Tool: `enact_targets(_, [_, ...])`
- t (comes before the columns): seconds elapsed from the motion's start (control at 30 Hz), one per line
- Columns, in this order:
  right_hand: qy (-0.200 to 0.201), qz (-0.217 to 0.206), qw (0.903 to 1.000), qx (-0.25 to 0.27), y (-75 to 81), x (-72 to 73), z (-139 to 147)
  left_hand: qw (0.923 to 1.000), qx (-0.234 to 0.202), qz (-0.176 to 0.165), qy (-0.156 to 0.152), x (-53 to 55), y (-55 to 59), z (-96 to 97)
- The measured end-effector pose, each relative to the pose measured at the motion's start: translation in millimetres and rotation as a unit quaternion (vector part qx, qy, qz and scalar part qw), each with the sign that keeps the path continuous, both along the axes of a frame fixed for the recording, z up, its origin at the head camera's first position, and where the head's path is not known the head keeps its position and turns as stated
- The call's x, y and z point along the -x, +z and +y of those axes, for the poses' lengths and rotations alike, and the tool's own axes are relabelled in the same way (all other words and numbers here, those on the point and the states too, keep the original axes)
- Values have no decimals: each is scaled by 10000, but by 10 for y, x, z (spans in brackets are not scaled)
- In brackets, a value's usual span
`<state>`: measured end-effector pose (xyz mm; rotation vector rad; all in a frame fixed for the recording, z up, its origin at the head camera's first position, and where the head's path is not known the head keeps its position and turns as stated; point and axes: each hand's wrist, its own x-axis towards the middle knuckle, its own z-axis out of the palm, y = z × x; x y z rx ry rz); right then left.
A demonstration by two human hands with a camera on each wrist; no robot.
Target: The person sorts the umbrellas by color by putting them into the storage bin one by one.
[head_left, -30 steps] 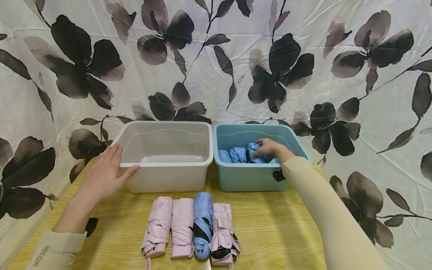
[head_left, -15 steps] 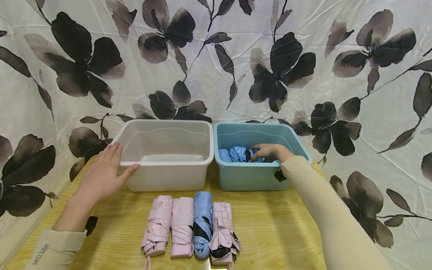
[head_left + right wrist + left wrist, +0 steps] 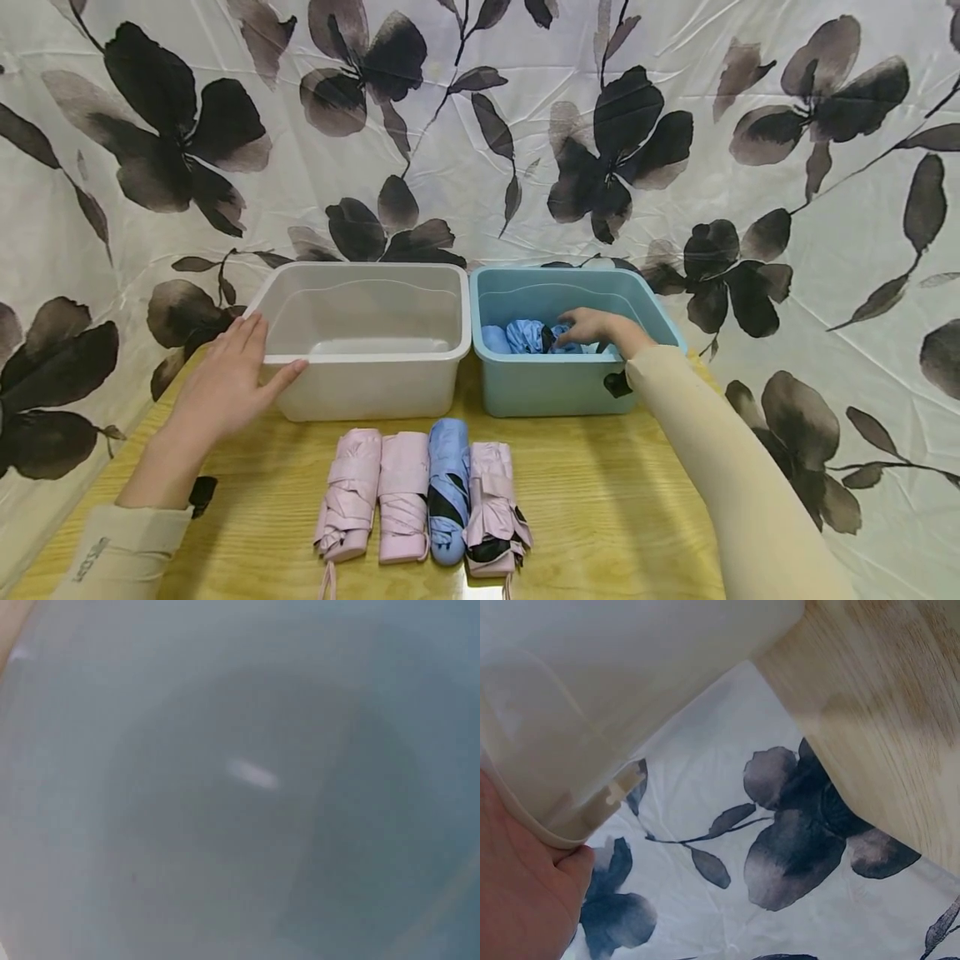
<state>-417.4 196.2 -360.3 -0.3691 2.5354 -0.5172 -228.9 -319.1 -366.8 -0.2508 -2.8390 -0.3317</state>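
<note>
My left hand rests against the left front corner of the white bin, with straight fingers along the side and the thumb at the front rim. In the left wrist view, the hand touches the bin's rim. Inside the blue bin, my right hand holds a blue folded umbrella, fingers bent over it. Another blue folded umbrella lies to its left, beside a further blue item. The front wall hides their lower parts. Only the bin's bluish wall fills the right wrist view, blurred.
In front of the bins, a row on the wooden table has a pink folded umbrella, a second pink umbrella, a blue umbrella and another pink umbrella. A floral cloth hangs behind.
My right hand has lowered the blue folded umbrella deeper into the blue bin. The left hand stays at the white bin, and the head view has shifted slightly.
</note>
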Motion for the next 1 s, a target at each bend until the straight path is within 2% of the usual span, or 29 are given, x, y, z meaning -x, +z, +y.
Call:
enact_targets(0.1, [302,662,9964,-435,34,-48,25,10000,-24,-73,-6,6,-22,7])
enact_targets(0.2, [452,1311,9894,-425,86,-138,38,10000,-29,-64,-8,7,-37,7])
enact_targets(0.33, [327,1974,9797,130,188,-332,47,10000,-25,0,-33,11,-35,-3])
enact_targets(0.5, [96,2418,9663,877,289,-621,66,10000,-61,-8,-35,25,-20,-5])
enact_targets(0.6, [51,2754,9541,1174,302,-772,72,9999,-100,-32,-21,34,-14,-2])
enact_targets(0.7, [-56,3134,9376,1502,292,-922,67,9999,-117,-44,-16,34,-15,3])
enact_targets(0.8, [-233,3481,9168,1942,265,-1093,47,9999,-127,-67,-3,26,-13,6])
enact_targets(0.9, [-354,3832,8905,2427,201,-1263,20,9999,-129,-81,-3,17,-5,7])
enact_targets(1.0, [-324,4308,8576,2791,98,-1410,-8,9999,-122,-110,-11,13,4,5])
